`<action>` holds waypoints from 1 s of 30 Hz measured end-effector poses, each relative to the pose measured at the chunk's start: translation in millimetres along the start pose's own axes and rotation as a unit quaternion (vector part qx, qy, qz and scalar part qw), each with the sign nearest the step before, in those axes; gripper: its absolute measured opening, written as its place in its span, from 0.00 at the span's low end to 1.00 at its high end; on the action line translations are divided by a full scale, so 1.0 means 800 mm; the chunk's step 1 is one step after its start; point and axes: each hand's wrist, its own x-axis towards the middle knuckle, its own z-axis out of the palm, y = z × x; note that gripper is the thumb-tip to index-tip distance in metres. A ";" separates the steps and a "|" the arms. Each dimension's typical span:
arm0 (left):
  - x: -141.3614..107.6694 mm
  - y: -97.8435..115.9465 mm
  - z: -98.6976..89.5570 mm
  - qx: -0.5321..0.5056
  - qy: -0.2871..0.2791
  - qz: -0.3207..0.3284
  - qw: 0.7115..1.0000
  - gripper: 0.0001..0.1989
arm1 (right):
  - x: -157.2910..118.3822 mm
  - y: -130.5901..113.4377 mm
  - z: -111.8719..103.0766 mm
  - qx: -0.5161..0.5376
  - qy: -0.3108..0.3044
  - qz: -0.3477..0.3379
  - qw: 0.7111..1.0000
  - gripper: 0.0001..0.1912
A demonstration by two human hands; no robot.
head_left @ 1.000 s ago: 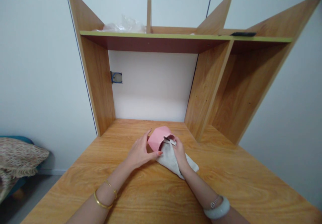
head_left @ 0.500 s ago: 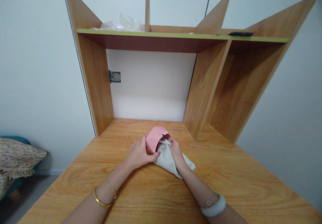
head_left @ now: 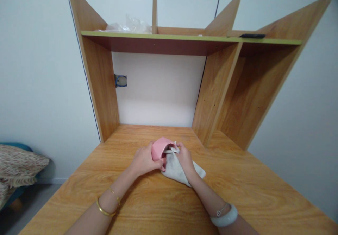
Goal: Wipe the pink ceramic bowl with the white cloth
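Note:
A pink faceted container [head_left: 159, 148] lies tilted above the wooden desk, its opening facing right toward a light grey cloth pouch [head_left: 175, 168]. My left hand [head_left: 145, 160] is wrapped round the container's left side, thumb at the lower rim. With fingers pinched, my right hand [head_left: 185, 158] grips the pouch near its white drawstring, beside the container's opening. The upper end of the pouch sits at the opening, and its lower corner spreads right under my right wrist. What lies inside the container is too dark to make out.
Wooden shelving [head_left: 169, 36] stands at the back of the desk [head_left: 148, 207]. On its top shelf are clear plastic wrapping [head_left: 129, 25] and a flat black item [head_left: 252, 36]. A patterned cloth [head_left: 21, 164] hangs at the far left.
The pink container has tilted and shifted slightly down and left, its opening turned more to view. My right fingers have moved up a little at the pouch's drawstring end.

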 end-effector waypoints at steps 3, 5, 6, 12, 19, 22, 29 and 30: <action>0.000 -0.002 -0.007 0.005 0.000 -0.005 1.000 0.28 | -0.004 -0.004 0.001 -0.009 -0.018 -0.007 1.000 0.05; 0.000 -0.003 -0.011 0.005 0.003 -0.001 1.000 0.29 | -0.006 -0.004 0.003 -0.018 -0.023 -0.005 1.000 0.05; 0.000 -0.003 -0.012 0.002 0.004 0.002 1.000 0.30 | -0.006 -0.004 0.003 -0.021 -0.027 -0.004 0.999 0.05; -0.002 -0.003 -0.010 -0.014 -0.005 0.006 1.000 0.34 | -0.007 -0.001 0.002 -0.011 -0.044 -0.019 0.999 0.03; -0.001 -0.008 -0.001 -0.069 0.006 0.017 0.997 0.37 | -0.001 0.005 0.000 0.043 -0.027 -0.007 0.999 0.07; 0.000 -0.011 0.005 -0.106 0.027 0.042 0.993 0.35 | 0.000 0.006 0.002 0.069 -0.014 0.003 0.998 0.08; 0.000 -0.011 0.012 -0.153 0.031 0.071 0.985 0.47 | 0.001 0.009 0.005 0.098 0.014 0.001 0.995 0.09; -0.001 -0.011 0.011 -0.161 0.025 0.070 0.984 0.47 | 0.001 0.010 0.005 0.097 0.019 0.004 0.995 0.09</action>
